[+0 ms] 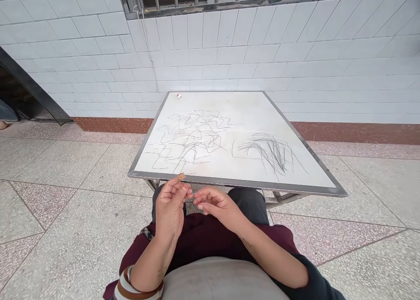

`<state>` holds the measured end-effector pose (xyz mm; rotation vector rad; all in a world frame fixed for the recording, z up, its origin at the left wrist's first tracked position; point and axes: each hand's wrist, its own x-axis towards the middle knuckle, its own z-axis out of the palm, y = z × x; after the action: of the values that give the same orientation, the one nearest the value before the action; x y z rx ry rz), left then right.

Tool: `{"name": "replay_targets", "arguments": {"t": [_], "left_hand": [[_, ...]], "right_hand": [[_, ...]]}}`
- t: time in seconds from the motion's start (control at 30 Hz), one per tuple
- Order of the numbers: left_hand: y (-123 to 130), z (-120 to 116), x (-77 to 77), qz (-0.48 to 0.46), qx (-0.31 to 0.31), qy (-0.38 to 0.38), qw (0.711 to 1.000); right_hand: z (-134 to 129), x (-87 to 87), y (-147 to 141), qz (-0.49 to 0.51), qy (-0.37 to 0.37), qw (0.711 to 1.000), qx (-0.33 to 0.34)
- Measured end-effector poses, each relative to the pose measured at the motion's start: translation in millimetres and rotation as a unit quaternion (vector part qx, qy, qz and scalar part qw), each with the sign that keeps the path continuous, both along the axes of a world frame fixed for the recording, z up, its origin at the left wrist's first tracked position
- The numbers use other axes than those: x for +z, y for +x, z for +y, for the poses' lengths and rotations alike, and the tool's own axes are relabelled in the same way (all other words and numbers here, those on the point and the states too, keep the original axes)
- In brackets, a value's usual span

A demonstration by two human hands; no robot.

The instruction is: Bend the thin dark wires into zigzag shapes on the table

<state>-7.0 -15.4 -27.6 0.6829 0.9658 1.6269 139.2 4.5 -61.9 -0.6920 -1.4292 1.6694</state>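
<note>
My left hand [171, 203] and my right hand [218, 205] meet over my lap, just off the near edge of the white table [236, 109]. Each is closed in a pinch on a thin dark wire [193, 196] that spans the small gap between the fingertips. On the left half of the tabletop lie several bent, wavy wires [197, 135], loosely spread and crossing. A denser bunch of straighter wires [271, 151] lies on the right half.
A small red and white object [179, 97] sits at the table's far left corner. Behind the table stands a tiled wall [210, 37] with a barred window. At the far left edge, part of a person shows in a doorway.
</note>
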Motion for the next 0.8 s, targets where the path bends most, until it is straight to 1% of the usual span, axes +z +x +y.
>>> {"name": "replay_targets", "arguments": {"t": [0.13, 0.27, 0.33, 0.47, 0.57, 0.6, 0.67, 0.8], "left_hand": [[2.3, 0.1, -0.9, -0.048, -0.018, 0.005, 0.999], [4.6, -0.5, -0.9, -0.068, -0.041, -0.001, 0.997], [5.8, -1.3, -0.7, -0.065, -0.045, -0.003, 0.997], [8.3, -2.8, -1.5, -0.051, -0.034, 0.007, 0.998], [10.5, -3.2, -2.0, -0.053, -0.03, 0.006, 0.998], [11.2, -3.4, -2.0, -0.058, -0.032, 0.002, 0.998], [12.5, -3.8, -1.6, -0.076, -0.041, -0.008, 0.996], [13.5, -4.9, -1.6, -0.108, -0.048, -0.043, 0.992]], "right_hand": [[-6.7, 1.0, -3.8, 0.029, 0.029, 0.999, -0.035], [-11.5, 4.8, -5.9, 0.054, 0.057, 0.992, -0.1], [-13.1, 5.7, -8.1, 0.081, 0.041, 0.988, -0.122], [-16.6, 8.7, -16.0, 0.129, -0.02, 0.981, -0.146], [-17.8, 11.2, -21.2, 0.142, -0.045, 0.975, -0.166], [-17.4, 11.3, -21.6, 0.139, -0.039, 0.974, -0.174], [-15.3, 10.1, -19.7, 0.118, -0.004, 0.975, -0.19], [-8.8, 5.6, -6.2, 0.041, 0.115, 0.971, -0.203]]}}
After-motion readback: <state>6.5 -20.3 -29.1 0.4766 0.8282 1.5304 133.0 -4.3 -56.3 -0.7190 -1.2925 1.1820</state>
